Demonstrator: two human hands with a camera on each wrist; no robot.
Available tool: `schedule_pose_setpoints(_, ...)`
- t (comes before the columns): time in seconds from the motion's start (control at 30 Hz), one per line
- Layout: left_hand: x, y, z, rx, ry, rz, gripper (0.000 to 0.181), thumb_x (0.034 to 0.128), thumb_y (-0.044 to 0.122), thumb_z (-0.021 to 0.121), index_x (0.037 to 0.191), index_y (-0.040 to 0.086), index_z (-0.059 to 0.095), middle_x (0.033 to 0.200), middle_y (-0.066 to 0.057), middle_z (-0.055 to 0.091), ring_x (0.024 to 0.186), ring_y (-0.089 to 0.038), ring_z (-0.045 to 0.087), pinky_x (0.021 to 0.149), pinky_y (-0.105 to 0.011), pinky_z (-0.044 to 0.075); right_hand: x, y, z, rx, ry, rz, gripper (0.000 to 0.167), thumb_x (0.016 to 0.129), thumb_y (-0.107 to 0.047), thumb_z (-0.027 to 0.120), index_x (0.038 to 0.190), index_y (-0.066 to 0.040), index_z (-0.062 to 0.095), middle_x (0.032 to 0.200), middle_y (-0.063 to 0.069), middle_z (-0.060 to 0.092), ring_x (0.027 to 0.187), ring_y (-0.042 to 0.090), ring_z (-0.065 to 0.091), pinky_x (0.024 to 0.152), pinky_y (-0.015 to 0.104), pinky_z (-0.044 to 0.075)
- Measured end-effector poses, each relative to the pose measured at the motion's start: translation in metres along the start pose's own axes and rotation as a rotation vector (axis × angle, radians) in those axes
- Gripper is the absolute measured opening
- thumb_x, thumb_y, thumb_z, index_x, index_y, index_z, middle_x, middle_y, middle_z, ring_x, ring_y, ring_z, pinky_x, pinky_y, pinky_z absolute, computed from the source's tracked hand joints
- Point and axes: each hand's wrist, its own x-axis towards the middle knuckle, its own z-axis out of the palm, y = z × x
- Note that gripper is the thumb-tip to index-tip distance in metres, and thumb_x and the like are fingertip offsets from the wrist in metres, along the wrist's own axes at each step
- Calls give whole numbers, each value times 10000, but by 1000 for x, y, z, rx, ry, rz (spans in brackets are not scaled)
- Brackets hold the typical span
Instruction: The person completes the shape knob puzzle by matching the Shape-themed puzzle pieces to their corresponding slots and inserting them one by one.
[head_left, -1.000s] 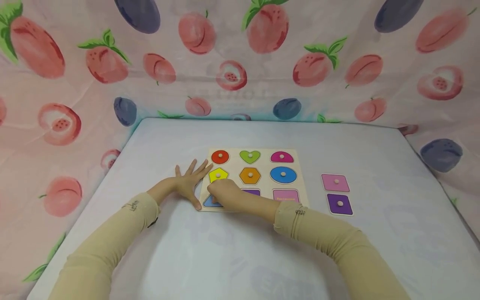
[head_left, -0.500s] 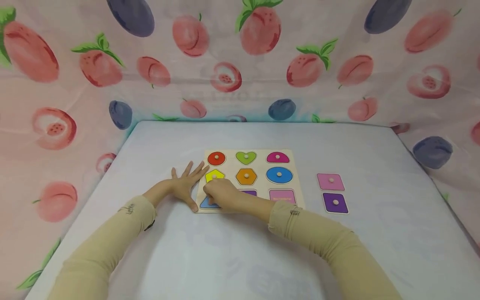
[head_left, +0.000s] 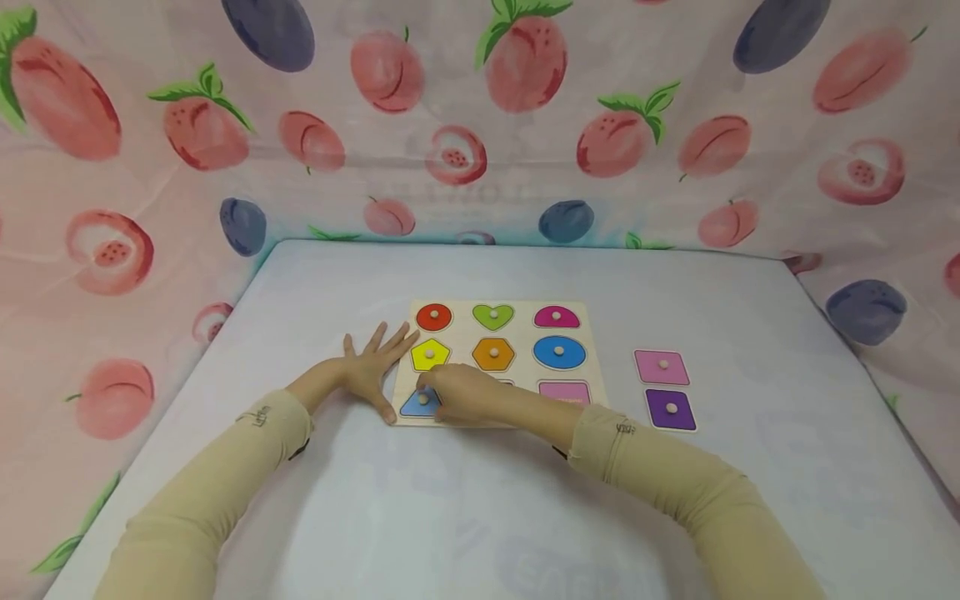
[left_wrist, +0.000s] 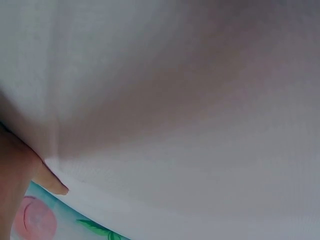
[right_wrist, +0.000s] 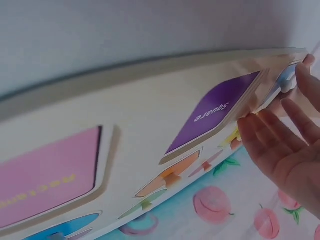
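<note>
A pale wooden puzzle board [head_left: 519, 335] lies flat on the table. My left hand [head_left: 369, 372] is spread with straight fingers at its left edge, thumb at the near corner. Over the board's near left part, my right hand [head_left: 471, 397] has its thumb and fingers apart beside the knob of the blue triangle piece [head_left: 410, 408], which sits in its slot. In the right wrist view those fingers look loose, with nothing held. The square slot [right_wrist: 215, 111] and rectangle slot [right_wrist: 52, 172] show printed words and hold no piece.
To the board's right lie a pink rectangle piece [head_left: 651, 368] and a purple square piece [head_left: 660, 415], both knobbed. Red circle [head_left: 424, 319], yellow pentagon [head_left: 420, 360], orange hexagon [head_left: 483, 360] and other pieces sit in the board. A fruit-print cloth [head_left: 337, 200] hangs behind.
The right hand's fingers have loosened from the blue triangle piece and shifted slightly right, so its knob now shows. The left hand stays at the board's edge. The head view has shifted slightly.
</note>
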Motion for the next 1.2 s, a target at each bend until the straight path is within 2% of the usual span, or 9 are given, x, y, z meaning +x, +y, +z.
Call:
schedule_pose_setpoints(0.13, 1, -1, 0, -2, -4, -9, 1411, 520, 577, 844, 1515, 213, -88, 1569, -85, -229, 1397, -415, -271, 923, -790, -175, -7, 1, -1, 6, 20, 45, 394, 840, -164, 703, 1220, -100, 618, 1148, -7, 667, 990, 133, 592, 943, 259, 484)
schedule_pose_setpoints(0.33, 2, 0, 2, -7, 9, -5, 1397, 529, 553, 853, 1517, 206, -72, 1572, -100, -213, 1399, -435, -248, 921, -796, -167, -19, 8, -6, 3, 55, 54, 332, 878, -150, 656, 1201, -80, 624, 1160, 39, 661, 1023, 162, 602, 932, 255, 496)
schedule_pose_setpoints(0.53, 1, 1, 2, 0, 9, -23, 1389, 539, 539, 856, 1517, 201, -70, 1572, -100, -211, 1401, -430, -244, 931, -792, -162, -35, 18, -10, 44, 105, 94, 289, 867, -159, 681, 1144, -83, 651, 1123, 56, 667, 998, 174, 599, 920, 294, 508)
schedule_pose_setpoints(0.73, 1, 1, 4, -10, -5, -27, 1398, 534, 544, 854, 1516, 210, -83, 1571, -85, -224, 1400, -414, -262, 932, -787, -171, -57, 28, -11, 17, 155, 99, 259, 861, -152, 688, 1110, -93, 651, 1091, 34, 675, 1034, 185, 599, 927, 328, 507)
schedule_pose_setpoints(0.93, 1, 1, 3, 2, 3, -25, 1402, 531, 550, 852, 1515, 216, -90, 1573, -75, -222, 1404, -405, -262, 936, -785, -169, -74, 39, -20, 66, 199, 162, 249, 847, -128, 699, 1090, -85, 662, 1101, 38, 679, 1044, 206, 608, 906, 338, 520)
schedule_pose_setpoints(1.2, 2, 1, 2, 7, 1, -17, 1397, 532, 558, 849, 1516, 216, -82, 1575, -77, -214, 1404, -410, -258, 935, -786, -169, -106, 62, -29, 59, 299, 119, 221, 835, -94, 700, 1044, -33, 659, 1080, 88, 679, 1064, 273, 611, 932, 411, 502)
